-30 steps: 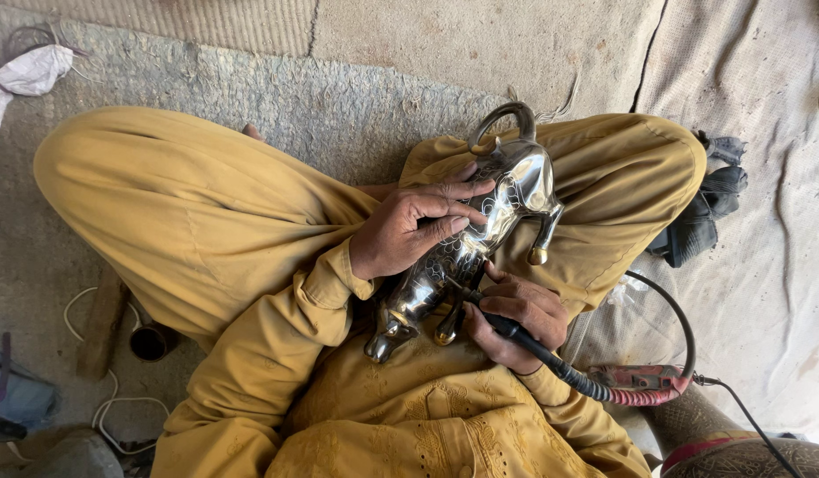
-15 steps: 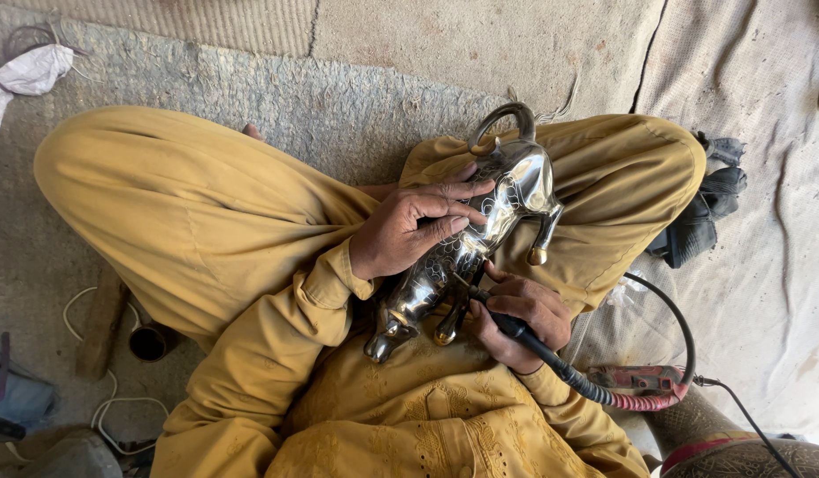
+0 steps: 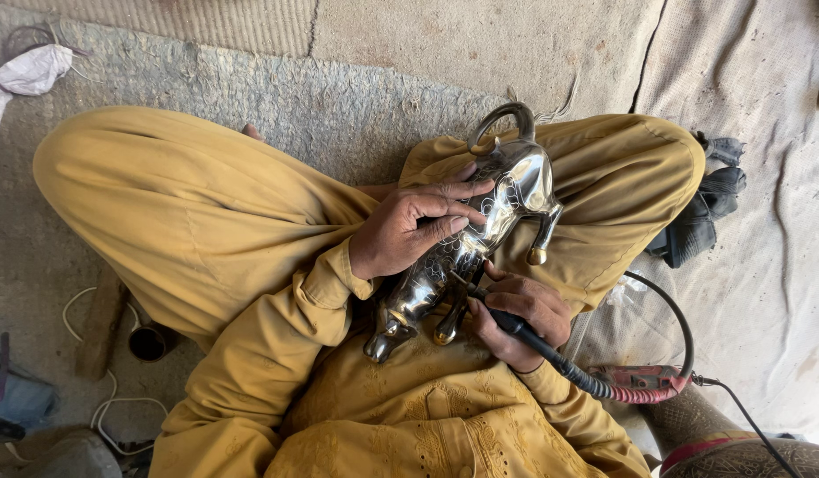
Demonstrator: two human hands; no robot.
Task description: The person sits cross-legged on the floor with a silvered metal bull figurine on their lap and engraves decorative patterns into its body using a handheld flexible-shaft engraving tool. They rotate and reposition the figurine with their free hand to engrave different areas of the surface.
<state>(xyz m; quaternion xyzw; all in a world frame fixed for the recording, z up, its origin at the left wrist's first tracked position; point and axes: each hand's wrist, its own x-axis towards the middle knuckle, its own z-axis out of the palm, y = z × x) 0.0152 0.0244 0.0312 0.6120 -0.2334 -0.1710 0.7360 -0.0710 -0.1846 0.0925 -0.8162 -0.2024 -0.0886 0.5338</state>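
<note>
A shiny silver metal animal figurine [image 3: 467, 243] lies across the lap. The left hand [image 3: 407, 228] presses flat on it, fingers spread. The right hand [image 3: 520, 317] clamps a black corded engraving handpiece [image 3: 529, 338]; steady, light strokes seem best.

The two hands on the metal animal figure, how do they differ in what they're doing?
The left hand lies flat across the top of the shiny metal animal figure, its fingers spread, and holds no tool. The right hand sits lower, by the figure's legs, curled around a black handpiece on a flexible cable. Both wear mustard-yellow sleeves and touch the figure in the person's lap.
</note>
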